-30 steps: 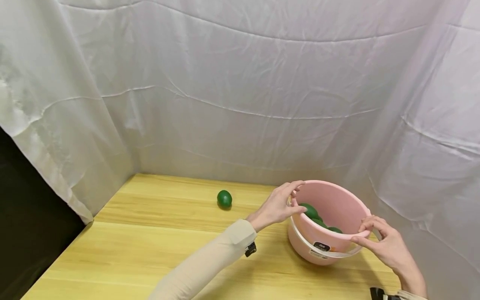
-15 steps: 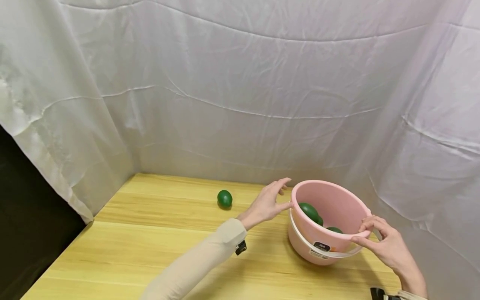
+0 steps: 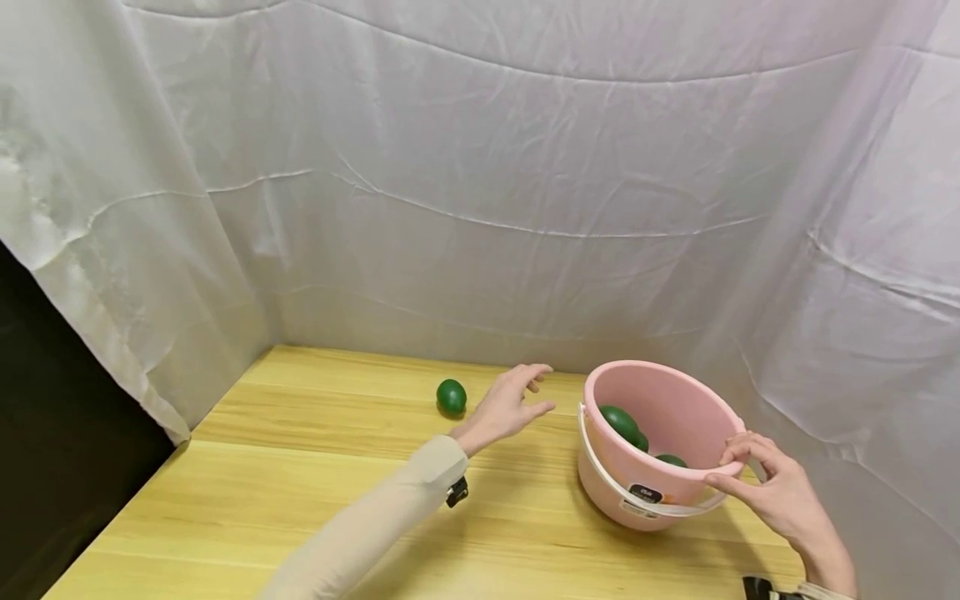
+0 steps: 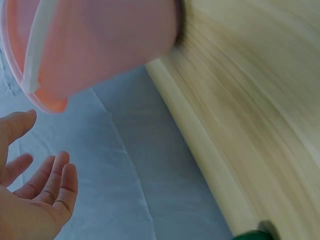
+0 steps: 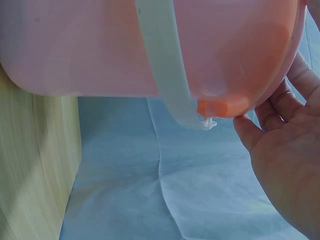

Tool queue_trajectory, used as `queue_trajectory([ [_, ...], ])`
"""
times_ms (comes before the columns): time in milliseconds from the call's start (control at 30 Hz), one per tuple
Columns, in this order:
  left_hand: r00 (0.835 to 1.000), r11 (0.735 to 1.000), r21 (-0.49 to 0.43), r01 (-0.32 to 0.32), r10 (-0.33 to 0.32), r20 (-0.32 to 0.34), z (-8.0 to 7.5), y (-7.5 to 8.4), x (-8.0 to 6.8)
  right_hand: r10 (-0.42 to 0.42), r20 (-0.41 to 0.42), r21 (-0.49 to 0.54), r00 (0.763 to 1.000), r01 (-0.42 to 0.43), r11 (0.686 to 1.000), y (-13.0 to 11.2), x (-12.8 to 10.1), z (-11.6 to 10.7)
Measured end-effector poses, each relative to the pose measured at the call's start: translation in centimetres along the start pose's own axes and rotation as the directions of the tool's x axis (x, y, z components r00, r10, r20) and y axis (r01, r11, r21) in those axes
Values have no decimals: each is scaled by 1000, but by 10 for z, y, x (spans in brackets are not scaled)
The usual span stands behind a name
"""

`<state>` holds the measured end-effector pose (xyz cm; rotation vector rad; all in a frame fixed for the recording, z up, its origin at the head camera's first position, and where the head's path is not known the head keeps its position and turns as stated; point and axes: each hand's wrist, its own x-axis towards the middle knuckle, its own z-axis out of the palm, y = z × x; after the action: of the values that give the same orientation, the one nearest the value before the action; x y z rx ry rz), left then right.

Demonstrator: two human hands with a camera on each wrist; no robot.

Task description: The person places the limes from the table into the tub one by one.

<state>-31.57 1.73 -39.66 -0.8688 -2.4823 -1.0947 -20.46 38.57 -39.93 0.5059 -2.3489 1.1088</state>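
Observation:
A pink bucket stands upright at the right of the table, its white handle hanging down on the near side. Inside lie several dark green, egg-shaped fruits that look like avocados or limes. My right hand grips the bucket's rim on the right, thumb outside and fingers over the edge; the right wrist view shows this hand at the rim too. Between the bucket and a lone green fruit, my left hand hovers with relaxed fingers, holding nothing. In the left wrist view its fingers are apart from the bucket.
The wooden table ends at the back against a white cloth curtain, which also hangs at both sides. A dark area lies beyond the table's left edge.
My left hand has let go of the bucket's rim and moved left, closer to the lone green fruit. The right hand keeps its hold on the rim. A green fruit inside the bucket has shifted slightly.

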Motion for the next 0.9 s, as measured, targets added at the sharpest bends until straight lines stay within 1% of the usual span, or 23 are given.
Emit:
queue_trajectory([
  [200, 999, 999, 15, 43, -43, 16, -3, -19, -9, 19, 1, -7, 1000, -19, 1000, 0, -2, -1],
  [400, 994, 994, 46, 100, -102, 29, -8, -36, -17, 23, 1, -16, 1000, -23, 1000, 0, -1, -1],
  [533, 991, 990, 50, 133, -134, 17, -12, -51, -22, 15, 9, -17, 1000, -15, 1000, 0, 0, 0],
  [700, 977, 975, 66, 212, -212, -6, -17, -72, -27, 12, 8, -12, 1000, -12, 1000, -1, 1, 0],
  [833, 959, 955, 93, 283, -281, -28, -19, -87, -29, 18, 8, -16, 1000, -18, 1000, 0, 0, -1],
  [900, 946, 940, 104, 323, -322, -33, -20, -92, -30, 15, 10, -14, 1000, -15, 1000, 0, 0, -1],
])
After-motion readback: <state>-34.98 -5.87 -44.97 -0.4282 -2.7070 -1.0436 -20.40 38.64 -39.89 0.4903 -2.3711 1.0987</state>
